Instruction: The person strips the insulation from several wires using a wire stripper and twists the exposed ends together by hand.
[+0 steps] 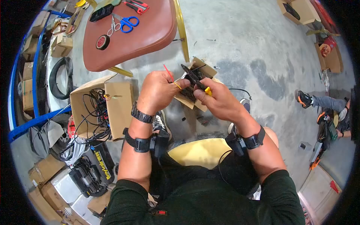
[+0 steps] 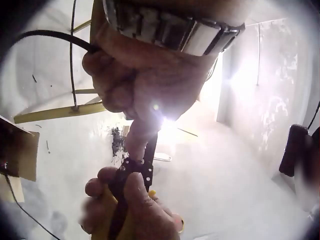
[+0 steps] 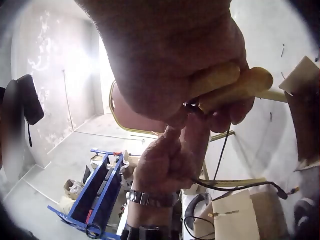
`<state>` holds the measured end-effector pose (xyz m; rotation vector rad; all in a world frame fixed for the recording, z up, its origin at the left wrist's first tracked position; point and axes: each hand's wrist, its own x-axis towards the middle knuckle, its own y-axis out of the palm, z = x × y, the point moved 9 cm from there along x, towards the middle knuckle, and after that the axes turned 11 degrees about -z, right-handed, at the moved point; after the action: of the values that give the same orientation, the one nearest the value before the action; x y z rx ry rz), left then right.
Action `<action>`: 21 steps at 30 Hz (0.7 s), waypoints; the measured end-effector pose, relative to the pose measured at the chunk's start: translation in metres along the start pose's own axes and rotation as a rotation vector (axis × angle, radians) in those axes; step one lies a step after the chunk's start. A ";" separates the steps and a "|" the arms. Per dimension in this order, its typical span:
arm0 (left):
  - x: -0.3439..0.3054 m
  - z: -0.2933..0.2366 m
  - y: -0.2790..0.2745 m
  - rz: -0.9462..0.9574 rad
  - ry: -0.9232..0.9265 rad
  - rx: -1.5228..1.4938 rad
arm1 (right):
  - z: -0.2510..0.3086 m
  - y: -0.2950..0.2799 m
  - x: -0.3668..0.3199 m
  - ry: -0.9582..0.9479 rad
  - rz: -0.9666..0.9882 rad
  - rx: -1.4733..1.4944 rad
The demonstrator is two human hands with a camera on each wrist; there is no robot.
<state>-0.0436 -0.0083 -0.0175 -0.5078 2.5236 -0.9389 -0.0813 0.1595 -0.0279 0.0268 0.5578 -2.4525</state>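
My right hand [image 1: 217, 99] grips wire strippers [image 1: 190, 74] with a dark, holed head [image 2: 145, 172] and yellow handles [image 3: 240, 90]. In my left hand [image 1: 155, 92] is a black cable [image 2: 55, 37], held in curled fingers, its far end hanging free in the right wrist view. A thin red wire [image 1: 168, 72] and a yellow wire [image 1: 176, 86] stick out by the left fingers. The left thumb lies right at the tool's head, so the two hands meet there. I cannot tell whether the wire sits between the tool's jaws.
Below the hands stands a small open carton [image 1: 202, 69] with dark scraps. A larger carton [image 1: 120, 112] of black cables is at left. On the brown chair [image 1: 131, 43] lie blue-handled scissors [image 1: 129, 24], a tape roll [image 1: 102, 42] and a red utility knife [image 1: 137, 6]. Another person's leg [image 1: 328, 102] shows at right.
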 end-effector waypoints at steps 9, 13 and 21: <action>-0.003 -0.010 0.000 0.052 0.176 0.180 | -0.004 0.003 -0.002 0.010 0.004 -0.028; -0.005 -0.003 -0.003 -0.036 0.214 0.284 | 0.009 -0.002 -0.003 -0.155 -0.089 -0.254; -0.008 -0.001 -0.003 0.019 0.184 0.247 | 0.003 0.001 -0.002 -0.179 -0.067 -0.272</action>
<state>-0.0366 -0.0058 -0.0129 -0.3339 2.5152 -1.3213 -0.0789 0.1582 -0.0253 -0.3230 0.8160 -2.3906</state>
